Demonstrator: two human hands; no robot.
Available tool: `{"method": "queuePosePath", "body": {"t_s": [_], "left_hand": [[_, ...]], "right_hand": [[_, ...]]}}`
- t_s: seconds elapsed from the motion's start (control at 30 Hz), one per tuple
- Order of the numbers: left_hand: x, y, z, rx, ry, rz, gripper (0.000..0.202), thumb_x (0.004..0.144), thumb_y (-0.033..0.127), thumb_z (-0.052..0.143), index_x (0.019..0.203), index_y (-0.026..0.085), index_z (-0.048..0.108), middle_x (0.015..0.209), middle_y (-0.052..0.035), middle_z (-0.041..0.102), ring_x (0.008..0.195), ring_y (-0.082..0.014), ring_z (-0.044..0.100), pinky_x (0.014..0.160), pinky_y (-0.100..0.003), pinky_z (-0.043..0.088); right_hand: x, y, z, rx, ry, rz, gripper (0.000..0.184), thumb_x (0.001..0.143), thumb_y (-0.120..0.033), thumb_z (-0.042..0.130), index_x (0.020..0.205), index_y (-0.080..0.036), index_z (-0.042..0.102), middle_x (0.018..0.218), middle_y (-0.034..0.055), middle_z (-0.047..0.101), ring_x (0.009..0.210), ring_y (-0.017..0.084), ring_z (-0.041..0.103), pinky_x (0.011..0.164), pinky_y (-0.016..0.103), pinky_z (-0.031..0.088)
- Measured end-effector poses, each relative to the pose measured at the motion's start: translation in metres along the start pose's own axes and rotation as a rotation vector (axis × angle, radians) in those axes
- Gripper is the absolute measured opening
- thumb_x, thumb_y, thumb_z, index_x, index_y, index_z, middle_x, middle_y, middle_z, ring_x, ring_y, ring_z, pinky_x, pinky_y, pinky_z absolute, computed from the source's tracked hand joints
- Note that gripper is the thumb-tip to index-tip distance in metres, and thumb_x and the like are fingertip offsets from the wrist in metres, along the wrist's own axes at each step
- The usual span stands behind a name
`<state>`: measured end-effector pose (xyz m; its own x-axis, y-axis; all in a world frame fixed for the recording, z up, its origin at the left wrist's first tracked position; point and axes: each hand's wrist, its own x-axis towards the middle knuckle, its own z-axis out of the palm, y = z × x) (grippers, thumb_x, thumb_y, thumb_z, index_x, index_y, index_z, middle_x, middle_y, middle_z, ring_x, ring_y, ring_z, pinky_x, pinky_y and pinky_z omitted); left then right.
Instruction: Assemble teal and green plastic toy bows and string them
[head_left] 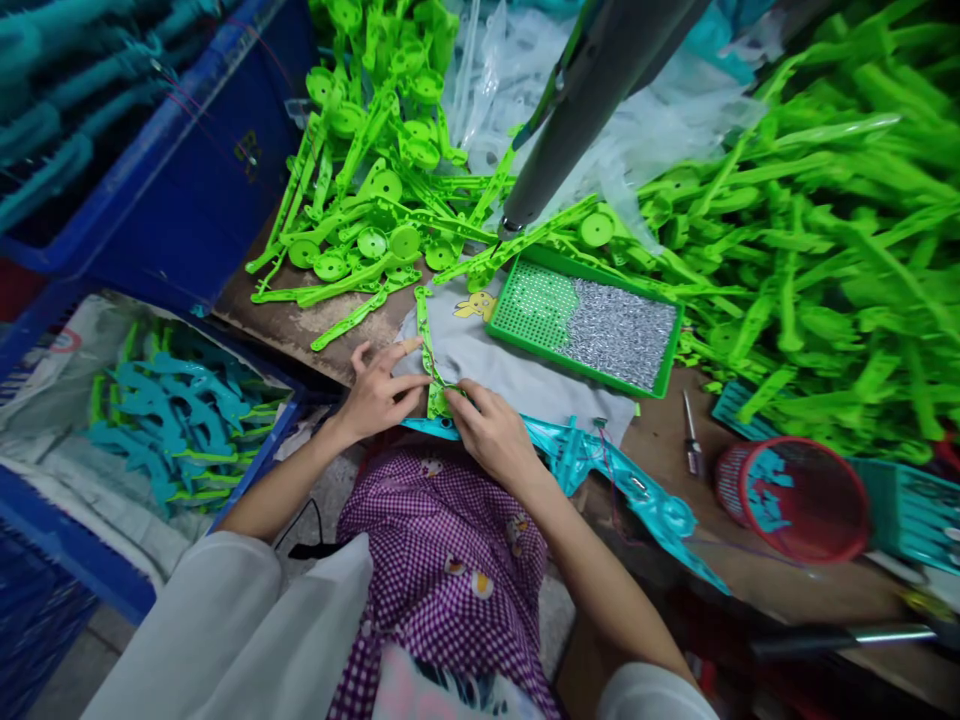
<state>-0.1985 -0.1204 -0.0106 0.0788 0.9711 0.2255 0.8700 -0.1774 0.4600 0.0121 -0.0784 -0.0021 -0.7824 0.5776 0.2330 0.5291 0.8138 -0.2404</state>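
A narrow bright green plastic part [423, 325] lies on the grey cloth in front of me, its wider end close to the teal piece. My left hand [381, 392] presses and steadies it from the left side, index finger and thumb against its edge. On the other side, my right hand [495, 432] has thumb and fingers pinched together at the wide end. A thin dark wire seems to run into that pinch, partly hidden by the fingers. Beneath my right hand passes a long teal plastic part [652, 500] with thin wires, along the table edge.
An electric screwdriver [555, 130] hangs overhead, tip down. Behind the cloth [517, 375] sits a green tray [585, 366] of small metal screws. Green parts [810, 250] heap up behind. Right: a screwdriver [691, 435] and red basket [791, 500]. Left: blue crates [187, 170].
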Motion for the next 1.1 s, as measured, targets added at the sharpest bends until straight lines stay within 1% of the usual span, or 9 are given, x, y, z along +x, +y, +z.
{"method": "queuePosePath", "body": {"t_s": [0.13, 0.3, 0.47, 0.57, 0.67, 0.73, 0.8, 0.93, 1.1], "left_hand": [[0.001, 0.001, 0.000, -0.002, -0.004, -0.002, 0.021, 0.089, 0.031, 0.055, 0.098, 0.034, 0.073, 0.143, -0.0035, 0.050, 0.123, -0.0228, 0.052, 0.109, -0.052, 0.015], [0.000, -0.001, -0.001, 0.004, -0.007, 0.032, 0.022, 0.089, 0.030, 0.054, 0.100, 0.035, 0.073, 0.143, -0.0033, 0.049, 0.125, -0.0234, 0.050, 0.110, -0.052, 0.015], [-0.001, -0.002, -0.003, 0.012, -0.083, 0.075, 0.031, 0.087, 0.022, 0.054, 0.105, 0.040, 0.071, 0.145, -0.0004, 0.047, 0.130, -0.0258, 0.045, 0.111, -0.055, 0.010], [-0.001, -0.001, -0.002, 0.003, -0.055, 0.029, 0.026, 0.088, 0.025, 0.054, 0.101, 0.037, 0.073, 0.144, -0.0014, 0.048, 0.127, -0.0249, 0.048, 0.110, -0.054, 0.012], [0.001, 0.000, -0.001, -0.014, 0.005, -0.054, 0.020, 0.089, 0.031, 0.055, 0.097, 0.033, 0.074, 0.142, -0.0031, 0.050, 0.123, -0.0232, 0.051, 0.109, -0.051, 0.018], [0.005, 0.001, 0.000, -0.022, 0.036, -0.107, 0.019, 0.090, 0.036, 0.056, 0.097, 0.032, 0.074, 0.140, -0.0040, 0.052, 0.123, -0.0232, 0.051, 0.106, -0.049, 0.023], [0.010, 0.001, 0.001, -0.026, 0.046, -0.130, 0.019, 0.089, 0.040, 0.058, 0.095, 0.031, 0.074, 0.139, -0.0040, 0.053, 0.125, -0.0242, 0.049, 0.103, -0.048, 0.025], [0.020, 0.002, 0.002, -0.038, 0.006, -0.133, 0.016, 0.088, 0.037, 0.061, 0.087, 0.030, 0.075, 0.136, -0.0025, 0.055, 0.126, -0.0261, 0.046, 0.102, -0.049, 0.023], [0.023, 0.005, 0.002, -0.077, 0.005, -0.183, 0.011, 0.085, 0.036, 0.064, 0.085, 0.030, 0.074, 0.137, -0.0013, 0.053, 0.127, -0.0269, 0.045, 0.106, -0.053, 0.018]], "right_hand": [[0.002, -0.001, -0.001, 0.046, -0.036, 0.024, 0.030, 0.096, -0.020, 0.039, 0.117, -0.016, 0.060, 0.114, 0.0144, 0.064, 0.093, 0.023, 0.061, 0.080, 0.037, 0.052], [0.005, -0.004, -0.004, 0.077, -0.021, 0.062, 0.030, 0.097, -0.022, 0.038, 0.114, -0.013, 0.061, 0.112, 0.0138, 0.064, 0.093, 0.022, 0.061, 0.082, 0.036, 0.051], [0.006, -0.004, -0.004, 0.039, -0.073, 0.041, 0.030, 0.097, -0.022, 0.037, 0.114, -0.014, 0.061, 0.112, 0.0143, 0.064, 0.088, 0.023, 0.060, 0.077, 0.038, 0.050], [0.004, -0.003, -0.002, 0.058, -0.029, 0.039, 0.030, 0.096, -0.022, 0.038, 0.114, -0.014, 0.061, 0.111, 0.0143, 0.064, 0.090, 0.023, 0.060, 0.078, 0.037, 0.050], [0.001, -0.003, 0.001, 0.076, 0.034, 0.057, 0.029, 0.096, -0.022, 0.039, 0.113, -0.016, 0.062, 0.110, 0.0132, 0.065, 0.091, 0.022, 0.061, 0.080, 0.036, 0.051], [0.001, -0.004, 0.002, 0.082, 0.047, 0.069, 0.029, 0.096, -0.022, 0.039, 0.113, -0.017, 0.062, 0.109, 0.0129, 0.065, 0.090, 0.022, 0.061, 0.079, 0.036, 0.051], [0.001, -0.004, 0.003, 0.092, 0.046, 0.082, 0.028, 0.096, -0.022, 0.040, 0.112, -0.016, 0.063, 0.109, 0.0133, 0.065, 0.091, 0.022, 0.061, 0.079, 0.036, 0.051], [0.001, -0.004, 0.004, 0.113, 0.051, 0.110, 0.028, 0.096, -0.023, 0.041, 0.111, -0.015, 0.063, 0.109, 0.0135, 0.065, 0.092, 0.023, 0.061, 0.080, 0.036, 0.051], [-0.001, -0.004, 0.006, 0.140, 0.061, 0.143, 0.028, 0.095, -0.024, 0.042, 0.110, -0.015, 0.064, 0.108, 0.0139, 0.065, 0.091, 0.023, 0.060, 0.081, 0.036, 0.050]]}}
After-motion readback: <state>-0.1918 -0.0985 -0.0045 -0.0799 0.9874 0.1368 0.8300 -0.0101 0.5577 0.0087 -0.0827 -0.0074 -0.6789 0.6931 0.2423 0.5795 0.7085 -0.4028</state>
